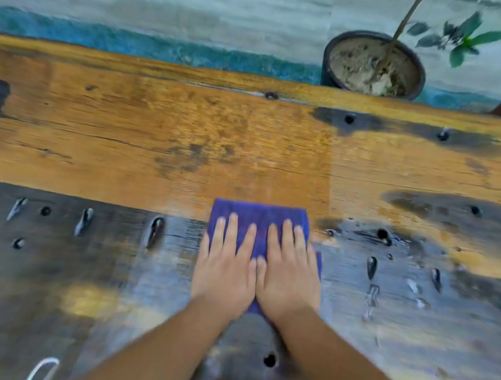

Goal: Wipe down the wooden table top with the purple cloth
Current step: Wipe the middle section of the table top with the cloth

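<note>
Both hands, left hand [224,271] and right hand [288,281], lay flat with fingers spread open, pressing the purple cloth [259,216] onto the wooden table top [140,125]; beyond the fingertips, holes [382,234] could probably snag its leading edge

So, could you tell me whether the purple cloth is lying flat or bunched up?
Flat. The purple cloth lies as a neat rectangle on the table top, pressed under the left hand and right hand, both palms down.
</note>
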{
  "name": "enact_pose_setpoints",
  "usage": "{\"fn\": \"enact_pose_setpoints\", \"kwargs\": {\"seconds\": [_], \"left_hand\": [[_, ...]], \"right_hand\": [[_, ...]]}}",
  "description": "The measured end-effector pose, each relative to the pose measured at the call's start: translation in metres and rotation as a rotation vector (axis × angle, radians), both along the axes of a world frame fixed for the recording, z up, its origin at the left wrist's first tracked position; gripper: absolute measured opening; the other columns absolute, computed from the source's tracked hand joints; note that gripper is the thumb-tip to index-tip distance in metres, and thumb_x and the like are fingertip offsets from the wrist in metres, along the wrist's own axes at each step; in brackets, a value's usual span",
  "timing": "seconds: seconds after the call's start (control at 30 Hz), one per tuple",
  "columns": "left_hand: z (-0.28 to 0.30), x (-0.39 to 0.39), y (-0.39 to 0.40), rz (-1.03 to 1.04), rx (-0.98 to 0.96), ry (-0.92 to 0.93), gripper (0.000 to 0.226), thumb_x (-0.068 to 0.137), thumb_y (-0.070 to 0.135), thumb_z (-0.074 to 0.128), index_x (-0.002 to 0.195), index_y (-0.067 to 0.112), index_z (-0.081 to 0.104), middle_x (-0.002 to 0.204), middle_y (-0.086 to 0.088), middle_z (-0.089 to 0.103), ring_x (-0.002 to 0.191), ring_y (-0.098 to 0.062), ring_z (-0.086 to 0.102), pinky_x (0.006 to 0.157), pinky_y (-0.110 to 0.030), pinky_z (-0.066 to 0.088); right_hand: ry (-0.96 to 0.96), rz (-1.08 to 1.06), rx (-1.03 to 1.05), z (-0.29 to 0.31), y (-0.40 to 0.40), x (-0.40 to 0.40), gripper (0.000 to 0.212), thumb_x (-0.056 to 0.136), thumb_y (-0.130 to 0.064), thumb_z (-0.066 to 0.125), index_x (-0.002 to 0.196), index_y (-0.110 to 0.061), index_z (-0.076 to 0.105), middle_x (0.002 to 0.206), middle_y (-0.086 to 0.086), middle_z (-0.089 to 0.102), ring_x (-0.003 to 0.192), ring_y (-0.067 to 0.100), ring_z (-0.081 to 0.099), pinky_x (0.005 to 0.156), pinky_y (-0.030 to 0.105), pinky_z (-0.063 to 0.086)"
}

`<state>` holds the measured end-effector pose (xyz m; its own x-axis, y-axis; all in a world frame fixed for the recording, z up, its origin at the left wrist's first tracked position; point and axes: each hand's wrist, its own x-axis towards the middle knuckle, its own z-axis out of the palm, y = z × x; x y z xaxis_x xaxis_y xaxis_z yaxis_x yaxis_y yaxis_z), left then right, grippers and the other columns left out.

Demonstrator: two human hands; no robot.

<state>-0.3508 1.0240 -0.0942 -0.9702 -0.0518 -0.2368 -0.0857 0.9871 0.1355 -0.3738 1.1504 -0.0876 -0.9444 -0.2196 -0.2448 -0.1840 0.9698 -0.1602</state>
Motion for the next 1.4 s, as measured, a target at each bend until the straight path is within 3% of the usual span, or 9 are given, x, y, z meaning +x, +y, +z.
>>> {"fn": "enact_pose_setpoints", "kwargs": {"seconds": [0.2,0.27,0.43,0.67,0.83,0.97,1.13,1.23,1.4], "left_hand": [[0.022,0.163,0.021,-0.027,0.020,-0.050,0.061,0.085,0.041,0.038,0.139,0.018,0.053,0.150,-0.016,0.041,0.136,-0.036,0.041,0.109,-0.050,0.024],[0.022,0.212,0.027,-0.034,0.020,-0.028,0.062,0.081,0.043,0.042,0.136,0.018,0.057,0.148,-0.017,0.042,0.132,-0.037,0.047,0.108,-0.046,0.021],[0.018,0.294,0.040,-0.112,0.032,0.057,0.051,0.094,0.045,0.027,0.135,0.023,0.045,0.160,-0.011,0.014,0.147,-0.028,0.020,0.104,-0.044,0.029],[0.034,0.302,0.052,-0.036,0.023,0.054,0.065,0.079,0.043,0.041,0.137,0.016,0.054,0.154,-0.013,0.035,0.149,-0.021,-0.007,0.114,-0.041,0.004],[0.029,0.309,0.073,-0.029,0.032,0.035,0.065,0.078,0.044,0.040,0.138,0.018,0.039,0.158,-0.013,0.026,0.149,-0.023,-0.008,0.117,-0.041,-0.002],[0.015,0.312,0.103,-0.100,-0.005,0.081,0.064,0.078,0.047,0.042,0.136,0.022,0.043,0.163,-0.009,-0.005,0.150,-0.027,-0.005,0.117,-0.043,-0.001],[0.003,0.308,0.113,-0.123,-0.043,0.137,0.060,0.083,0.049,0.041,0.137,0.024,0.044,0.163,-0.010,-0.003,0.149,-0.031,0.009,0.113,-0.046,0.017],[0.005,0.300,0.114,-0.109,-0.018,0.116,0.053,0.095,0.049,0.022,0.136,0.025,0.045,0.164,-0.009,-0.002,0.150,-0.026,0.002,0.117,-0.041,0.003],[0.005,0.283,0.115,-0.111,-0.020,0.050,0.057,0.095,0.051,0.018,0.139,0.026,0.044,0.159,-0.012,0.024,0.150,-0.025,0.002,0.117,-0.039,0.003]], "right_hand": [[-0.080,-0.023,-0.003,0.028,0.021,0.162,0.062,0.082,-0.042,0.038,0.135,-0.014,0.057,0.144,0.011,0.049,0.131,0.030,0.047,0.104,0.046,0.040],[-0.041,-0.031,-0.010,0.030,0.030,0.211,0.062,0.078,-0.042,0.041,0.129,-0.013,0.062,0.138,0.012,0.055,0.125,0.030,0.054,0.106,0.044,0.033],[-0.092,-0.058,-0.031,0.032,0.048,0.295,0.057,0.074,-0.040,0.042,0.116,-0.016,0.071,0.129,0.010,0.061,0.111,0.027,0.064,0.084,0.042,0.053],[-0.189,-0.082,-0.040,0.044,0.054,0.307,0.061,0.079,-0.045,0.042,0.130,-0.017,0.062,0.139,0.008,0.055,0.127,0.027,0.053,0.110,0.037,0.007],[-0.122,-0.061,-0.058,0.034,0.076,0.317,0.062,0.079,-0.044,0.043,0.132,-0.018,0.059,0.141,0.009,0.052,0.139,0.028,0.035,0.109,0.038,0.010],[-0.038,-0.089,-0.055,0.023,0.113,0.326,0.050,0.088,-0.041,0.035,0.132,-0.020,0.048,0.147,0.011,0.038,0.126,0.029,0.053,0.099,0.041,0.031],[0.046,-0.095,-0.045,0.013,0.122,0.318,0.055,0.080,-0.041,0.041,0.129,-0.019,0.054,0.160,0.013,0.004,0.142,0.033,0.024,0.093,0.043,0.039],[0.086,-0.053,-0.016,0.008,0.125,0.307,0.049,0.093,-0.042,0.028,0.129,-0.019,0.052,0.162,0.011,0.001,0.149,0.028,0.003,0.091,0.042,0.040],[0.146,-0.013,0.028,0.004,0.125,0.286,0.051,0.096,-0.044,0.019,0.130,-0.018,0.047,0.162,0.009,-0.005,0.148,0.030,0.004,0.091,0.042,0.035]]}}
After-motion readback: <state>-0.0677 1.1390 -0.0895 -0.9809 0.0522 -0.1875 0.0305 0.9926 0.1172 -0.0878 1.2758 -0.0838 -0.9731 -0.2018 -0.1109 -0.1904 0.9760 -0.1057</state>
